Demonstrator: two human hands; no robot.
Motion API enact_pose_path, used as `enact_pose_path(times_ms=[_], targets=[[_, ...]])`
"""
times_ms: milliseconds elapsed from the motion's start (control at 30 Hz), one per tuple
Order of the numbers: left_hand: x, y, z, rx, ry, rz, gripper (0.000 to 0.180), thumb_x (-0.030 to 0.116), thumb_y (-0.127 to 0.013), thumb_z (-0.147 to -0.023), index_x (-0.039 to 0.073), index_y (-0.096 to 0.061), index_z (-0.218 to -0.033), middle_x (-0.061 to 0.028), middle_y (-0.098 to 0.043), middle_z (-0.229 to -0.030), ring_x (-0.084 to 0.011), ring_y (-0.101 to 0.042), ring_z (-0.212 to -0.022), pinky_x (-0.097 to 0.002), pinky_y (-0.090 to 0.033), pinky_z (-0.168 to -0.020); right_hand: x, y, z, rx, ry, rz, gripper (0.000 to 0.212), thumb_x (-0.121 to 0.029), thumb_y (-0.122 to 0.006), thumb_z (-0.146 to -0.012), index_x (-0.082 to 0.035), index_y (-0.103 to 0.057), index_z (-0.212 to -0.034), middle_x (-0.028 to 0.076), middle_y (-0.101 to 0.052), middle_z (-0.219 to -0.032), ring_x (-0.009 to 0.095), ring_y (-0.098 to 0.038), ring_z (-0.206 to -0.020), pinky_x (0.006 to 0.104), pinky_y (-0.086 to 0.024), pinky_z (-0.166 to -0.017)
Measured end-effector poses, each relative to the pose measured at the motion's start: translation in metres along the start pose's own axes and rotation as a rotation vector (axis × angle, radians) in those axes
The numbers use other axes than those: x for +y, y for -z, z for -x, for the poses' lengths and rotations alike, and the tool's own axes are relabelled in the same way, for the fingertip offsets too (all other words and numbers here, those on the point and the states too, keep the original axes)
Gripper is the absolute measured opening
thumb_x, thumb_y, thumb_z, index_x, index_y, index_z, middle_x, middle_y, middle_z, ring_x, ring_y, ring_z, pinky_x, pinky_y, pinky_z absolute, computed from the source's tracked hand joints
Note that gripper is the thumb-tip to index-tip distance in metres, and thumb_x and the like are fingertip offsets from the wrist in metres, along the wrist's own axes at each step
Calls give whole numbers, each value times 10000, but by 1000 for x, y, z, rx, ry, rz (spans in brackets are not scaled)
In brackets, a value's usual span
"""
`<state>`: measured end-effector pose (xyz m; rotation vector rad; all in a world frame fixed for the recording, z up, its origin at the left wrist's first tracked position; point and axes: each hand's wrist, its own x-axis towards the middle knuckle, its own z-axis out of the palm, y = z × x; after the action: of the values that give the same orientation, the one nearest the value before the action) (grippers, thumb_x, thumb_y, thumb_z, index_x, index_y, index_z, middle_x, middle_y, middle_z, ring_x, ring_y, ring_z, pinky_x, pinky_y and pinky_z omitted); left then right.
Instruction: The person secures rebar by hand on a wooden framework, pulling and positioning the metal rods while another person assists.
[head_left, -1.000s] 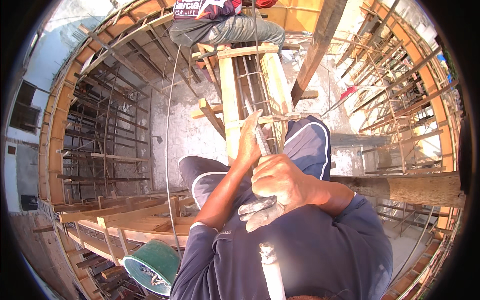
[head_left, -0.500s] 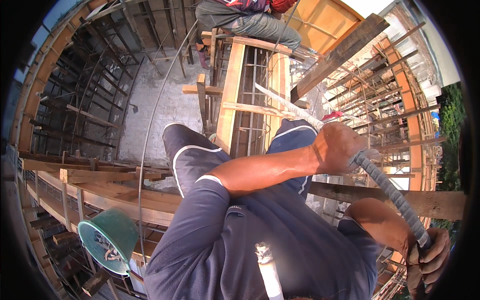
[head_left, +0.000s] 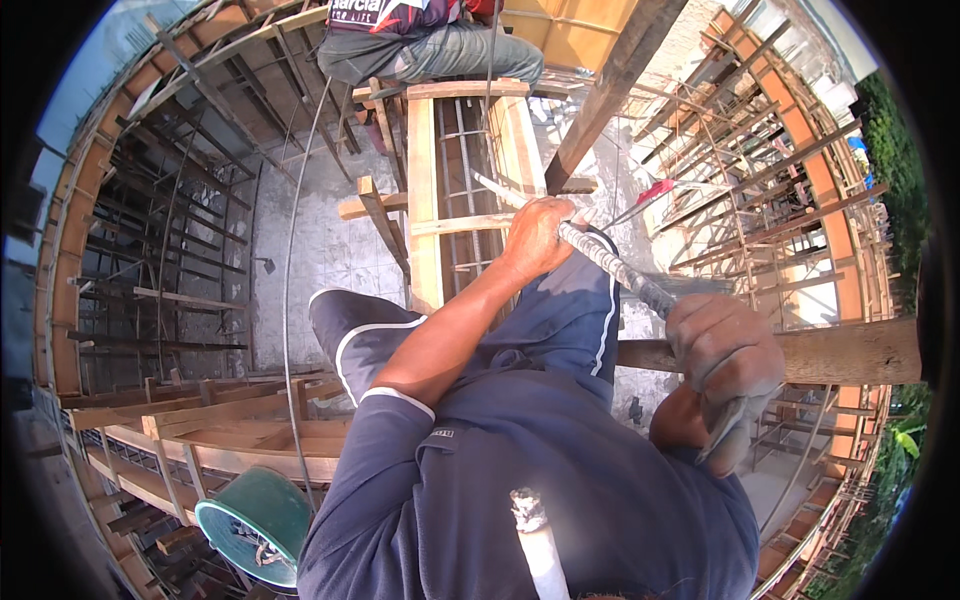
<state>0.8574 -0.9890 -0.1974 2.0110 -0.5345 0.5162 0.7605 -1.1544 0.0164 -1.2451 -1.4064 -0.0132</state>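
A grey ribbed steel bar (head_left: pixel 622 270) runs slantwise in front of me, its far end over the wooden beam form (head_left: pixel 424 180). My left hand (head_left: pixel 540 238) is closed around the bar above my right thigh. Nearer my body and to the right, my right hand (head_left: pixel 725 345) wraps the bar's near end in a fist; it looks grey, dusty or gloved. Inside the form, between its boards, lie long steel bars with crosspieces. A wooden strip (head_left: pixel 465 225) crosses the form just beyond my left hand. A lit cigarette (head_left: pixel 540 548) juts in at the lower edge.
Another person (head_left: pixel 440 50) sits across the form's far end. A green bucket (head_left: pixel 290 500) holding small pieces hangs or stands at lower left. A thick timber post (head_left: pixel 615 95) leans beyond the bar. A timber (head_left: pixel 850 352) passes at right. Far below lies a grey floor (head_left: pixel 320 215).
Both hands have moved left and away from my body with the bar. My right hand has come up from the lower right. My view has shifted slightly to the right.
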Motion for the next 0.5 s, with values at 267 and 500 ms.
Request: enact_pose_path(times_ms=[267, 500], targets=[[-92, -24, 24, -78, 175, -119, 233, 190, -685, -861, -15, -579, -826, -221, -605, -870, -445, -575, -925, -511, -452, -819, 87, -39, 52, 130, -215, 194, 476, -270, -890, -642, -95, -447, -626, 24, -417, -553, 231, -444, -468, 356, -287, -489], [-99, -35, 18, 26, 378, 60, 215, 135, -705, -846, -28, -566, -863, -215, -599, -898, -444, -582, -927, -482, -472, -829, 111, -25, 41, 187, -254, 241, 467, -235, -872, -714, -72, -444, -618, 61, -421, -547, 271, -446, -485, 392, -329, -503]])
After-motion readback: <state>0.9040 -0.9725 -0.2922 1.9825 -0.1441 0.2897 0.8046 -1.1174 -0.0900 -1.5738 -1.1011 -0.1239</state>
